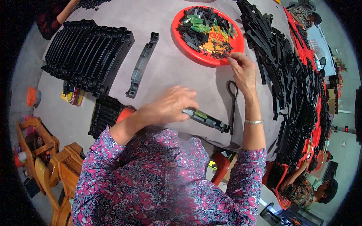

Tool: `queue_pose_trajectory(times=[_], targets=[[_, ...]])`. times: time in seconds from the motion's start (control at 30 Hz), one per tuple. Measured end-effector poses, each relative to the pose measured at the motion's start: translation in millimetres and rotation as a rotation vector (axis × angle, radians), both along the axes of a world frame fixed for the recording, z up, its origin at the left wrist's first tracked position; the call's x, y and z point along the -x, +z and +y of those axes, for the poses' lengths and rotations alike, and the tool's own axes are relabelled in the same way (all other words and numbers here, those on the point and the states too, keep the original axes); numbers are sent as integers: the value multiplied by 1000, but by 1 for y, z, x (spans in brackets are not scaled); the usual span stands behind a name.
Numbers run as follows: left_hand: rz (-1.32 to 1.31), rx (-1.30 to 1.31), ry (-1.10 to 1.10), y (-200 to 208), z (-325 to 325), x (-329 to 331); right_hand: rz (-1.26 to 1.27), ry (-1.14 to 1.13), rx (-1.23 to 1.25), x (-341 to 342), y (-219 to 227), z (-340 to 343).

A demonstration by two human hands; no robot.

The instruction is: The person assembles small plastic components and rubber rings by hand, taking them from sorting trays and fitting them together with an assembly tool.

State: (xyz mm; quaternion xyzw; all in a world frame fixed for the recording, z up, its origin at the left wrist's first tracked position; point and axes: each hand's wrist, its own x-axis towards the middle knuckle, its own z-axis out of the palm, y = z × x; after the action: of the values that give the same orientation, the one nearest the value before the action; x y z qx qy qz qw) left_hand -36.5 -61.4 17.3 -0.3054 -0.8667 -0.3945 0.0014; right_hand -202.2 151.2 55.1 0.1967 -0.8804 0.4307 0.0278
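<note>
My left hand (169, 105), slightly blurred, is closed round the near end of a long black plastic part (209, 120) with a green piece set in it. The part lies slanted at the table's front edge. My right hand (244, 71) reaches to the near right rim of a round red tray (200, 58), its thumb and fingertips pinched together beside small black pieces (220, 49). Whatever sits in that pinch is too small to make out. Green translucent pieces (200, 25) and black strips fill the tray's far side. A thin black tool with a looped end (232, 103) lies below my right wrist.
A row of stacked black plastic parts (85, 56) stands at left, with a single long part (141, 66) beside it. Heaped black strips (277, 62) cover the right side. Wooden chairs (56, 162) stand at lower left. Other people sit at the far left and right.
</note>
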Motion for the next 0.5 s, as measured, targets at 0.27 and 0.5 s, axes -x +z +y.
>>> queue_pose_trajectory(times=[0.27,0.5], targets=[[3,-12,-6,-2,1,1,62,75,-90,26,-1,-42],[1,16,-18,-3,1,2,52,236,-186,20,-5,-72]])
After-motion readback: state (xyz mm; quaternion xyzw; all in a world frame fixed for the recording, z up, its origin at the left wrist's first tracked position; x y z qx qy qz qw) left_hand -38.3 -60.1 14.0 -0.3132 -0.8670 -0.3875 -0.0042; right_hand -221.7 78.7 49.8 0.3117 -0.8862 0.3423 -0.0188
